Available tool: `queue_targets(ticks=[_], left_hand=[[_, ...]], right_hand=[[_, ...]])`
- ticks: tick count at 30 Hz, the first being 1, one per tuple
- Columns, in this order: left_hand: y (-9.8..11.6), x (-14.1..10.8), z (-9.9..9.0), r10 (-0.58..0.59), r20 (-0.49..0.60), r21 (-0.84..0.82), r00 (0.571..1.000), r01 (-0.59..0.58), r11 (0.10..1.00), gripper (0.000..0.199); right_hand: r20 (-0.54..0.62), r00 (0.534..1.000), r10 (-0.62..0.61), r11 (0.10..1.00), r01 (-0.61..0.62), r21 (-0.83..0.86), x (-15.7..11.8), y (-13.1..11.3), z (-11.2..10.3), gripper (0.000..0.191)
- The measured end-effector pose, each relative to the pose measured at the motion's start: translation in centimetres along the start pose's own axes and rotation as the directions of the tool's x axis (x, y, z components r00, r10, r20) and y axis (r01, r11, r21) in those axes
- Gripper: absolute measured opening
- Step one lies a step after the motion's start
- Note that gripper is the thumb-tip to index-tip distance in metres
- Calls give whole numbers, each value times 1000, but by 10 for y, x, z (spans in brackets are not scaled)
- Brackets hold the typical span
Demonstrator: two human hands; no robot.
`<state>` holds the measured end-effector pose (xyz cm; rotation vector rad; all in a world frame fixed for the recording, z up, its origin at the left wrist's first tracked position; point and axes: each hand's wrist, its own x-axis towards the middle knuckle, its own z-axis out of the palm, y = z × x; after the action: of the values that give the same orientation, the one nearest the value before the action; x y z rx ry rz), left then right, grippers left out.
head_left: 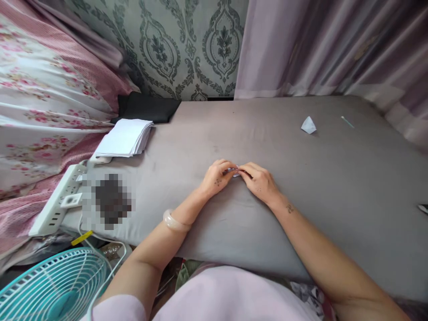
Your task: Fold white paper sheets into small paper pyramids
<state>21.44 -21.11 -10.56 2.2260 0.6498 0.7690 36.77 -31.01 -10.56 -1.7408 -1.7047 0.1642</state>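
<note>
Between my hands, low over the grey sheet [200,133], is a small folded piece of white paper [236,174], mostly hidden by the fingers. My left hand [218,177] pinches it from the left, thumb and fingertips together. From the right, my right hand [259,179] grips the same paper with its fingers bent. The fingertips of both hands nearly meet at the paper. A small folded white paper shape [308,125] lies apart, farther back on the right, touched by neither hand.
At the back left, a stack of white paper [123,138] lies by a black flat item [147,107]. A white power strip [58,200] and a turquoise fan [60,290] are at left. A thin pale stick [347,121] lies far right. A patterned wall and curtains stand behind.
</note>
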Motion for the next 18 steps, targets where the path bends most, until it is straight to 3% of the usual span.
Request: queue_targets(ticks=[5, 12, 18], left_hand=[[-1, 0, 1, 30, -10, -40, 1000, -30, 999, 10], [1, -1, -5, -4, 11, -92, 1000, 5, 996, 9], [-3, -2, -11, -157, -18, -108, 987, 154, 982, 8]], right_hand=[[-22, 1000, 3, 1000, -3, -11, -1, -2, 0, 21], [-16, 995, 103, 988, -100, 114, -1, -6, -3, 16], [-33, 970, 243, 958, -234, 167, 2, -3, -3, 10]])
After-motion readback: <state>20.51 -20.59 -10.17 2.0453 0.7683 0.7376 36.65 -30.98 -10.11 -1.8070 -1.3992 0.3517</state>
